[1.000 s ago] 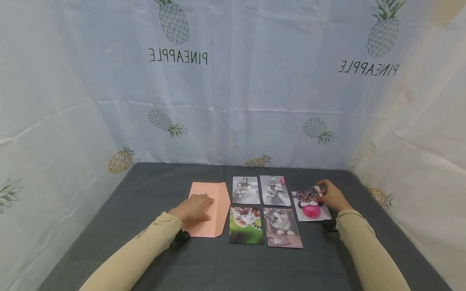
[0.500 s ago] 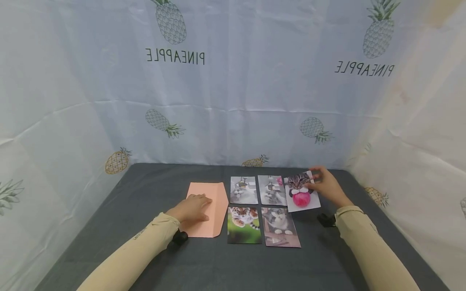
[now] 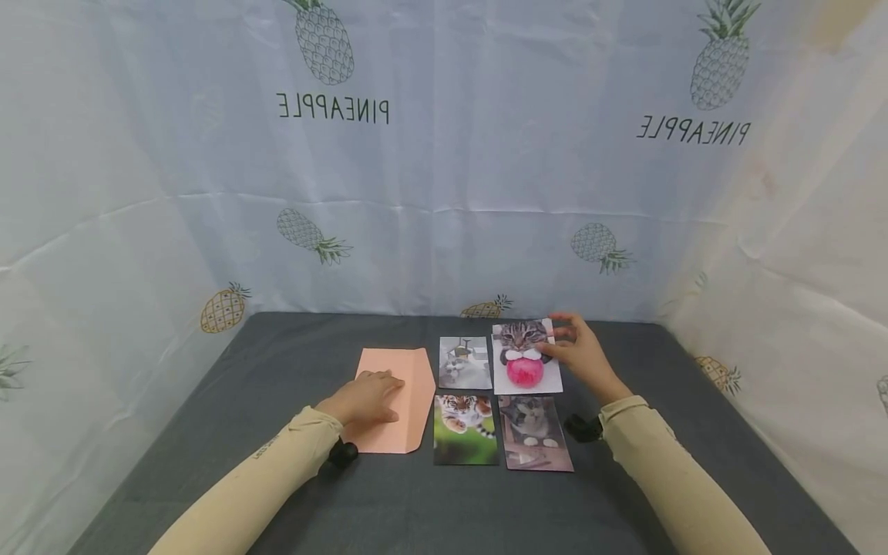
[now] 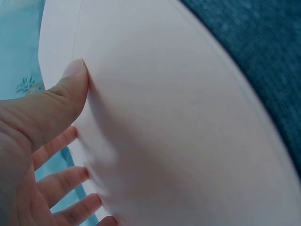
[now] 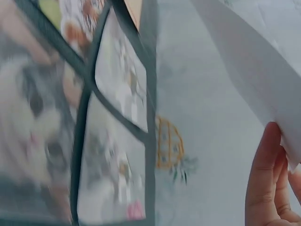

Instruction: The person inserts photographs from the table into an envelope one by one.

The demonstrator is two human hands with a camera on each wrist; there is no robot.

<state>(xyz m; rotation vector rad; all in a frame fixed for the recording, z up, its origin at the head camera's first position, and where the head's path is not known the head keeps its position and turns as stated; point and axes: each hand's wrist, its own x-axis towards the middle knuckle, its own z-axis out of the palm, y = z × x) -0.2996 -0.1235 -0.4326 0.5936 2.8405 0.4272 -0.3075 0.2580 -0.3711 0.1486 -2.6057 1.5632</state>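
A peach-coloured envelope [image 3: 416, 408] lies on the dark table, its flap side facing right. My left hand [image 3: 368, 397] rests on it, thumb and fingertips touching the paper with the fingers spread, as the left wrist view shows. My right hand [image 3: 581, 351] pinches a photo card [image 3: 525, 358] of a tabby cat with a pink ball by its right edge. The right wrist view shows this card's pale back [image 5: 263, 61] raised off the table. In the head view it covers the photo card [image 5: 115, 169] with a pink corner in the back row.
Left of the held card lies a grey kitten photo card [image 3: 465, 362]. In front are a tiger cub card [image 3: 466, 439] and a grey-and-white cat card [image 3: 534, 432], now shaded. A pineapple-printed curtain [image 3: 444, 177] encloses the back and sides of the table.
My right hand has lifted the tabby cat card from the table's right side and carried it left, over the back-row card. My left hand has stayed on the envelope.
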